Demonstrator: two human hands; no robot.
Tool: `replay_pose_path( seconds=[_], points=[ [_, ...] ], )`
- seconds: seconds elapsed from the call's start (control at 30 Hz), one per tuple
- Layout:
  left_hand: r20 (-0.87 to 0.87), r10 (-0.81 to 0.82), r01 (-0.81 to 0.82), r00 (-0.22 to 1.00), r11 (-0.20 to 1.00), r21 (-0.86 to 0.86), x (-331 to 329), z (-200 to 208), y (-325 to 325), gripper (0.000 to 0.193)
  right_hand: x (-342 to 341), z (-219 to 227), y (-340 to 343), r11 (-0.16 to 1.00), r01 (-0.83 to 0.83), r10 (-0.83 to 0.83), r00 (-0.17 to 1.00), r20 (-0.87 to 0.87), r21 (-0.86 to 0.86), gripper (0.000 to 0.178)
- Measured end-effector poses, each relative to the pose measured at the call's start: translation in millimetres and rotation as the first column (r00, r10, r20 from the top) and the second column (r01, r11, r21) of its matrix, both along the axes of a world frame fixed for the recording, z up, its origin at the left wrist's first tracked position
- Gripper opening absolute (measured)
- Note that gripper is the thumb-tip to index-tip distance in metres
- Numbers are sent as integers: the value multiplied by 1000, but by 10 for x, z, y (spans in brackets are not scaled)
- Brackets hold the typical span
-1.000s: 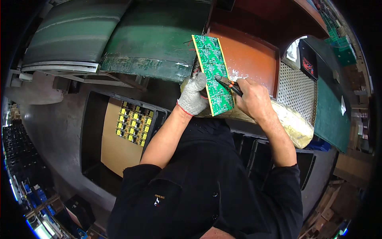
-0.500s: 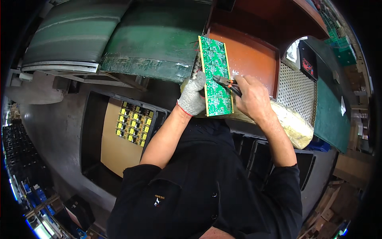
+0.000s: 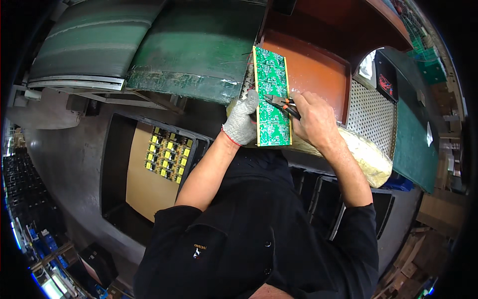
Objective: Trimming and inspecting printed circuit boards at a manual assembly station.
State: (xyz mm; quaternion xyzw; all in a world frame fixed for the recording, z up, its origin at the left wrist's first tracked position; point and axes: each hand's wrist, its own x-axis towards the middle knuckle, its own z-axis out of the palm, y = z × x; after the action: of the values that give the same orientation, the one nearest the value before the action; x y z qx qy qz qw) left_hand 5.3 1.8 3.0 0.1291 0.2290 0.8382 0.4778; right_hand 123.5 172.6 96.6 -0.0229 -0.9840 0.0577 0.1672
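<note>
A long green circuit board panel (image 3: 273, 119) with yellow edge strips is held up in front of me, its solder side facing me. My left hand (image 3: 242, 119), in a grey-white knit glove, grips the panel by its left edge, thumb on the face; the other fingers are hidden behind it. In my bare right hand (image 3: 315, 119) is a pair of cutting pliers (image 3: 285, 104) with orange and black handles. Their jaws lie at the middle of the board's face; whether they touch it I cannot tell.
Behind the panel lies an orange-brown tray (image 3: 318, 74), with a perforated metal plate (image 3: 371, 112) on its right. Green-topped benches (image 3: 194, 50) stretch to the left. A black bin (image 3: 117, 164) at lower left holds cardboard and boards with yellow components (image 3: 169, 155). A plastic-wrapped roll (image 3: 366, 157) borders the bench.
The panel's top end has shifted slightly to the right. The plier jaws have moved a little left across the board. Both hands keep their hold.
</note>
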Motion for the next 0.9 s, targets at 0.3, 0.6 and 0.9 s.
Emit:
replay_pose_path(
  seconds=[0.3,0.6,0.9],
  points=[
    [79,18,-24,997,997,75,50,205,33,44,73,5,62,990,54,-29,983,183,-132,40],
    [48,5,-7,999,998,59,27,159,19,46,-10,3,-18,1000,21,-20,999,-35,17,36],
    [114,-18,12,993,999,47,1,106,0,47,-21,-22,70,997,72,-68,990,125,-27,36]
  ],
)
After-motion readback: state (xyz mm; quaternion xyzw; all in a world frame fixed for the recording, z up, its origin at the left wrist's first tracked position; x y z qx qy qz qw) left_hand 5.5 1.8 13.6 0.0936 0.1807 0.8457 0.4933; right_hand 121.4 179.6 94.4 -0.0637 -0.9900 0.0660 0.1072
